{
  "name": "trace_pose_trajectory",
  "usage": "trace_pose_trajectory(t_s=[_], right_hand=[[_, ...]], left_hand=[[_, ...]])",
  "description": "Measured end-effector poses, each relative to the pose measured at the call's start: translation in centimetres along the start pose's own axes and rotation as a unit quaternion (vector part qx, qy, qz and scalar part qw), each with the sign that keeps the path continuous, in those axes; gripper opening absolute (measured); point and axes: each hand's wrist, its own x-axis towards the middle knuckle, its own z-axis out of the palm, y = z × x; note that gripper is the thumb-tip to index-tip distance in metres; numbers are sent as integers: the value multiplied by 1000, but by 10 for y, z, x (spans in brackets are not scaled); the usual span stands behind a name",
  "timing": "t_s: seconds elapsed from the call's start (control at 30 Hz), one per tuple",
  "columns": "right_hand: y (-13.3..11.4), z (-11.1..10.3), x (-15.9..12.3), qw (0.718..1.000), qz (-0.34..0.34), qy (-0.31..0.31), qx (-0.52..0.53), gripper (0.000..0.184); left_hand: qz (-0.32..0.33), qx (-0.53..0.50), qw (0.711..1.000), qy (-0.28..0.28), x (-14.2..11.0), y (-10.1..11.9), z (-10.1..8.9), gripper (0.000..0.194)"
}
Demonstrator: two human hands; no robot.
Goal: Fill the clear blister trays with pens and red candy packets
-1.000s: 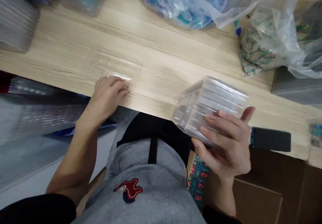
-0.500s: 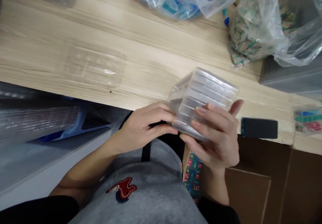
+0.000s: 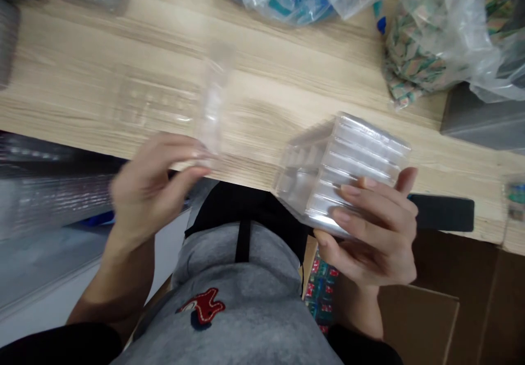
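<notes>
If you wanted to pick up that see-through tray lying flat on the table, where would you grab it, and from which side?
The clear tray is probably best pinched by its left end, coming from the person's left. It looks shallow and lies flat on the table, while the left hand and the blurred clear piece it holds crowd the near edge and right end.

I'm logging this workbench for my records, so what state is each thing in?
Left hand: pinching the raised clear tray.
Raised clear tray: nearly edge-on, blurred.
Right hand: gripping the stack of clear plastic trays.
Stack of clear plastic trays: together, tilted.
Other clear tray: lying flat.
Black phone-like device: flat, partly hidden.
Clear bag of patterned packets: filled; sealing unclear.
</notes>
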Motion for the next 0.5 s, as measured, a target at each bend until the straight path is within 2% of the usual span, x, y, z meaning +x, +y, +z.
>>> trace_pose_trajectory(t_s=[0.07,0.1,0.17,0.23,0.33,0.4,0.5], right_hand=[[-1,2,1,1000,2,1,-2,8],[-3,3,3,1000,3,-2,0,9],[-6,5,5,1000,6,-9,9,10],[-8,7,7,1000,9,-13,14,11],[-10,9,9,1000,10,-14,14,10],[-10,11,10,1000,2,-17,15,11],[-9,11,9,1000,-5,-20,19,16]], left_hand=[[54,114,984,-125,-1,-7,5,14],[68,152,971,-170,-1,-11,9,15],[52,195,955,-218,-2,-20,17,20],[16,205,954,-219,-3,-26,20,22],[-24,162,972,-168,-3,-18,18,23],[-20,71,987,-141,0,-2,18,24],[16,-98,980,-171,8,24,25,20]])
